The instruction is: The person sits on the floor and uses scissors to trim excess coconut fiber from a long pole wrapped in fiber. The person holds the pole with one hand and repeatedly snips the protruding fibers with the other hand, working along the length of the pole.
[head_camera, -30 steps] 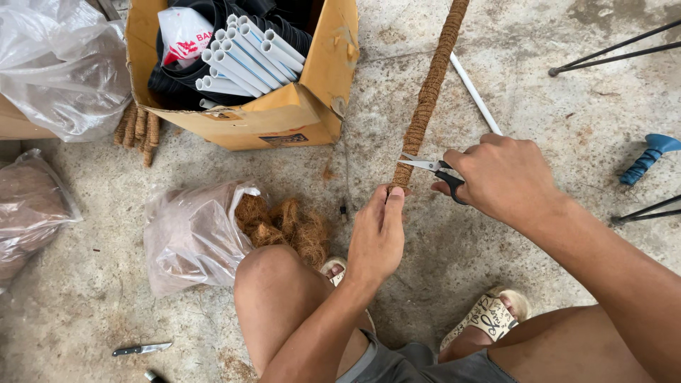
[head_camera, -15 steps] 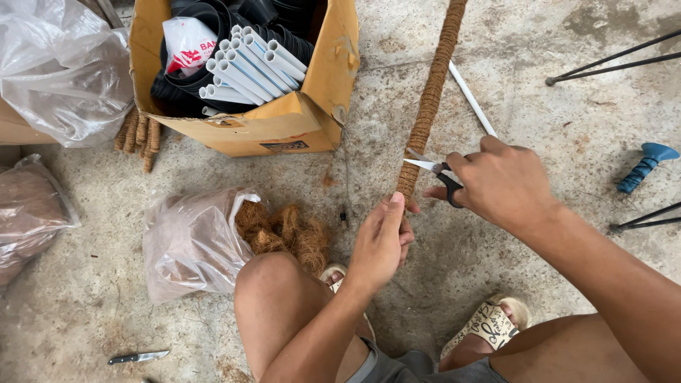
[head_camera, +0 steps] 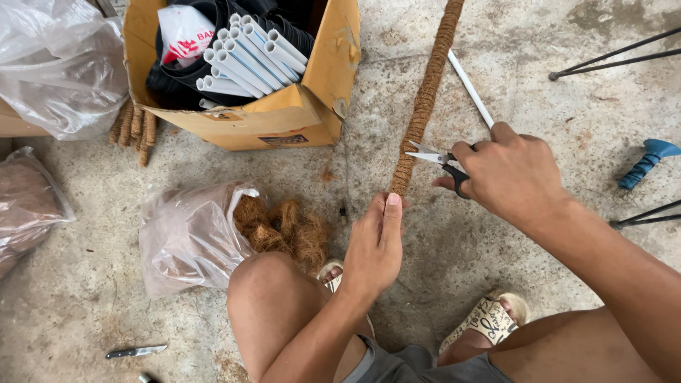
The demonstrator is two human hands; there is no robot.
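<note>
A cardboard box [head_camera: 284, 117] of white pipes [head_camera: 245, 60] sits at eleven o'clock. A plastic bag [head_camera: 188, 237] spilling coconut fibre [head_camera: 284, 227] lies at eight. The fibre-wrapped pole [head_camera: 425, 96] runs from centre up to twelve. The left hand [head_camera: 376, 248] pinches its lower end, fingers closed on it. The right hand [head_camera: 511, 174], at three, grips small scissors [head_camera: 436, 157], blades slightly apart beside the pole, seemingly touching it. A knife [head_camera: 135, 351] lies at seven.
</note>
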